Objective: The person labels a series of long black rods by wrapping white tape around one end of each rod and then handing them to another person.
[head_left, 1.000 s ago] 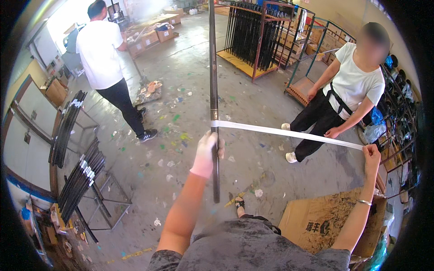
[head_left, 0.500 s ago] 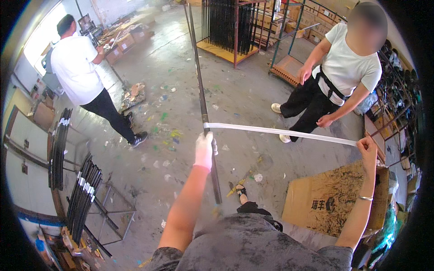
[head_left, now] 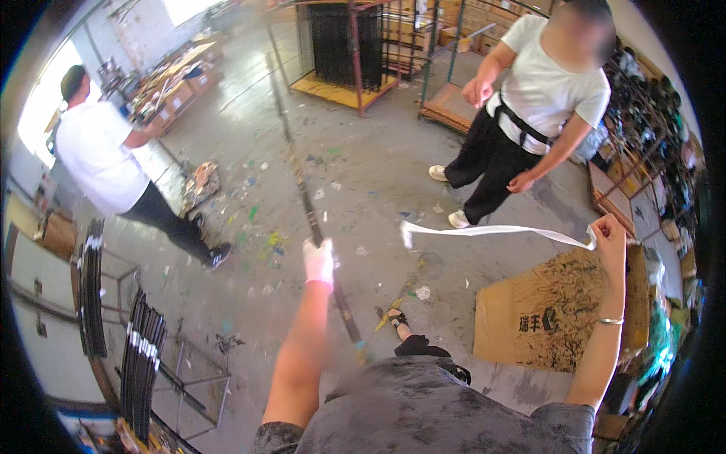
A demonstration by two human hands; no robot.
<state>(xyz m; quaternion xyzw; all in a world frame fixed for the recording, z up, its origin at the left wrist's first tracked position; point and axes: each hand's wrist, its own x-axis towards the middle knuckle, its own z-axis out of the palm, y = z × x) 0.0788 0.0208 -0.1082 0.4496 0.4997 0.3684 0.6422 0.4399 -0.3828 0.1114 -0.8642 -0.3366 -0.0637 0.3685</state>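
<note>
1. Underfoot, saw hard grey floor [head_left: 439, 333] strewn with green, white and yellow flecks [head_left: 276, 240].
2. At lower right, noticed a flat-sided cardboard box [head_left: 501, 312], smeared black.
3. Ahead, held a slim dark pole [head_left: 305, 198], motion-blurred, slanting lengthwise from lower right to upper left, far end pointing away.
4. Right of it, dangled a limp, ribbon-like white strip [head_left: 484, 229], running nearly crosswise, with its drooping free end leftward, apart from the pole.
5. Wrapped the white-gloved left hand [head_left: 318, 259] around the pole.
6. Pinched the strip's right end in the bare right hand [head_left: 609, 236].
</note>
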